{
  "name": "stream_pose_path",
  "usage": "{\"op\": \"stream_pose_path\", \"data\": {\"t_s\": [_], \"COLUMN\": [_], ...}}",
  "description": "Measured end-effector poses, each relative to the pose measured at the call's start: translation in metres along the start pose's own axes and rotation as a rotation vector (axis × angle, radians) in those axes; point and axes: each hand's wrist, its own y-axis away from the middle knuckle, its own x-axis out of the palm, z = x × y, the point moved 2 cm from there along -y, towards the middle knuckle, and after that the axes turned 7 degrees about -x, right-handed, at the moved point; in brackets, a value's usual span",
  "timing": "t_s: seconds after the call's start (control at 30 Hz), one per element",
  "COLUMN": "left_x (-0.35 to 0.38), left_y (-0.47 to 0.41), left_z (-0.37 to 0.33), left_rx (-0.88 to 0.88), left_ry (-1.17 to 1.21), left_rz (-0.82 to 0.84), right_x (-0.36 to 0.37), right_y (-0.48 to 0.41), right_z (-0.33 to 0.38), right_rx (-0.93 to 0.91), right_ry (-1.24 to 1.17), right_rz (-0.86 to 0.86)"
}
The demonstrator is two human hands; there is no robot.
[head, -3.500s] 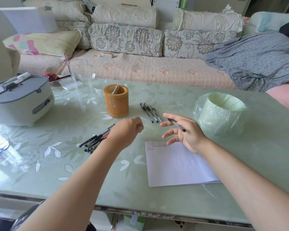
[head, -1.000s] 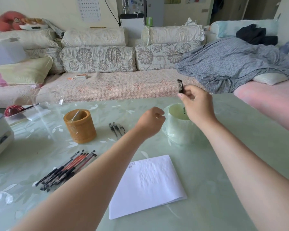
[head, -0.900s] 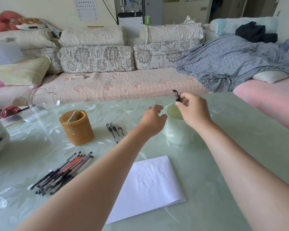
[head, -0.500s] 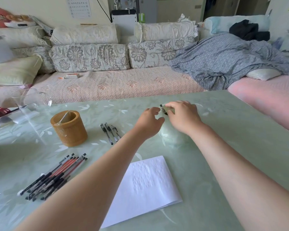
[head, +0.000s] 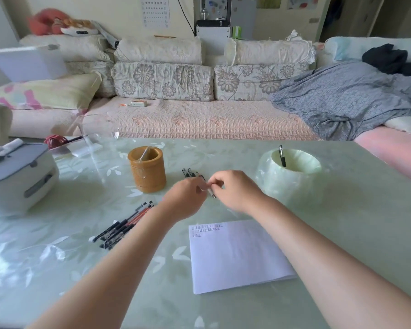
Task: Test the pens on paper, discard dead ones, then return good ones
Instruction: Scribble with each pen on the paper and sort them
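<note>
Where right hand (head: 235, 191) pinches pen (head: 212, 194) beside left hand (head: 184, 200), open tabletop (head: 223, 216) before paper (head: 237, 255).

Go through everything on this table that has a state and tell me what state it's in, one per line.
Bin: bag-lined, one discarded pen standing inside.
Pen holder: upright, holds something pale.
Pen pile: lying flat, untouched.
Paper: flat, scribbles in one corner.
Right hand: pinches a single pen.
Left hand: curled beside that pen, grip unclear.
Grey appliance: lid shut.
</note>
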Motion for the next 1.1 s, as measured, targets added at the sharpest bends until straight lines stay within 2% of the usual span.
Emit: {"op": "stream_pose_path", "data": {"t_s": [0.2,0.4,0.53,0.73,1.0,1.1], "left_x": [-0.043,-0.076,-0.072,-0.066,-0.061,-0.062], "left_y": [0.04,0.06,0.07,0.071,0.069,0.068], "left_z": [0.089,0.135,0.139,0.134,0.121,0.113], "left_rx": [-0.104,-0.12,-0.134,-0.086,-0.057,-0.045], "left_ry": [-0.133,-0.113,-0.144,-0.26,-0.342,-0.352], "left_rz": [0.008,0.061,0.182,0.222,0.231,0.179], "right_x": [0.064,0.112,0.131,0.137,0.133,0.121], "right_y": [-0.011,-0.017,-0.015,-0.014,-0.01,-0.012], "right_z": [0.05,0.079,0.086,0.084,0.077,0.073], "right_rx": [-0.088,-0.24,-0.389,-0.508,-0.504,-0.461], "right_ry": [-0.03,0.052,0.214,0.401,0.346,0.306], "right_rz": [0.194,0.298,0.268,0.237,0.295,0.275]}}
